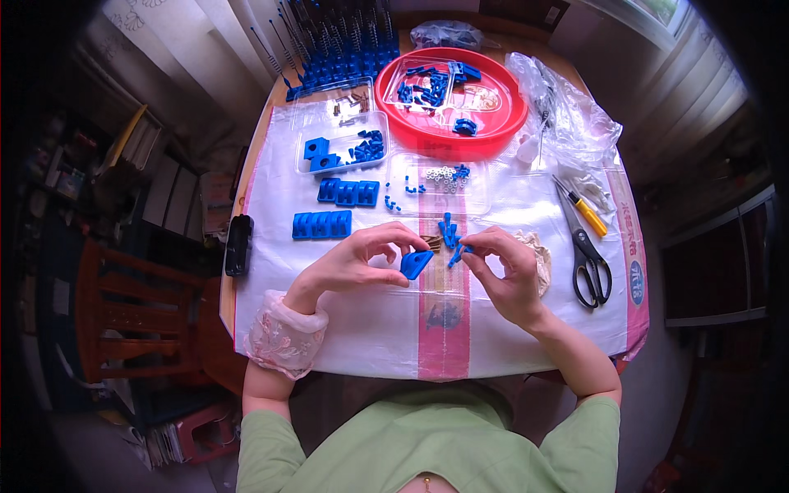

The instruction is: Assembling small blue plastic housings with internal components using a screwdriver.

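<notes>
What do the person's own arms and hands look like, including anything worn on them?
Both the left hand and right hand are ungloved. A sheer, pale pinkish cuff with a floral pattern circles the left forearm near the wrist; the right forearm has no cuff. Light green short sleeves cover both upper arms.

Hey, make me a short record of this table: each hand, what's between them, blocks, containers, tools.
Left hand: holding a wedge-like blue plastic block
Right hand: holding a slim blue plastic piece
Between hands: small pile of blue plastic pegs, thin brass-coloured pins
Blocks: front row of joined-looking blue plastic blocks, beyond the left hand
Containers: round red plastic tray, clear plastic box with blue parts inside
Tools: black-handled scissors, yellow-handled tool
</notes>
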{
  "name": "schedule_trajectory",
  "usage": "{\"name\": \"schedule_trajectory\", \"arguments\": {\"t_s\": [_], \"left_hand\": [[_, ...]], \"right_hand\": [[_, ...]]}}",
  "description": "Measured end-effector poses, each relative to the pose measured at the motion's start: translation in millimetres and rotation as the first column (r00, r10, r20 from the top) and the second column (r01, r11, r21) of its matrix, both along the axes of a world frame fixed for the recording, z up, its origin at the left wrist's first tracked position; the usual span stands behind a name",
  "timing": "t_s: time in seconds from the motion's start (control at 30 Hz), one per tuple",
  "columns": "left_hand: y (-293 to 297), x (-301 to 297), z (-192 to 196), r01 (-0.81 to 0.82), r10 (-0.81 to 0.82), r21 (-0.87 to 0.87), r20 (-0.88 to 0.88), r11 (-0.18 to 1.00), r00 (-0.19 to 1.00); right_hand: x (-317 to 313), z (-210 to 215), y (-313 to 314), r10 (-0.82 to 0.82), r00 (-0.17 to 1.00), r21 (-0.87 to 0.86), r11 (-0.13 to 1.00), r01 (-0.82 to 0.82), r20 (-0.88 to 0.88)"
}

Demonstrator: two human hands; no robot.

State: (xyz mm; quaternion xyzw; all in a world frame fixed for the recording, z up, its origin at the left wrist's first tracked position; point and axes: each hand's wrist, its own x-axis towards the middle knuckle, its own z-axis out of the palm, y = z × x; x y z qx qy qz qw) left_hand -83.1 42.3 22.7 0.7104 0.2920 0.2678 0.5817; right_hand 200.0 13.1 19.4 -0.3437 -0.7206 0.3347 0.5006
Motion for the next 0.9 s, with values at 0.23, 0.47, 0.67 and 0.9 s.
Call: {"name": "schedule_trajectory", "arguments": {"t_s": [0.23, 0.47, 0.67, 0.9], "left_hand": [[-14.3, 15.2, 1.0, 0.048, 0.113, 0.459, -0.316, 0.887, 0.942], [-24.9, 27.3, 0.1, 0.027, 0.19, 0.521, -0.358, 0.853, 0.914], [-24.0, 22.9, -3.1, -0.017, 0.185, 0.465, -0.319, 0.885, 0.929], [-21.2, 20.9, -7.8, -0.034, 0.185, 0.455, -0.292, 0.89, 0.939]], "right_hand": [[-4.4, -0.8, -3.4, 0.021, 0.999, -0.034, 0.999, -0.02, 0.031], [-21.4, -9.4, -10.8, 0.134, 0.983, -0.07, 0.99, -0.126, 0.125], [-29.0, -14.8, -13.2, 0.169, 0.963, -0.054, 0.985, -0.162, 0.211], [-30.7, -13.6, -12.9, 0.182, 0.952, 0.018, 0.981, -0.193, 0.245]]}}
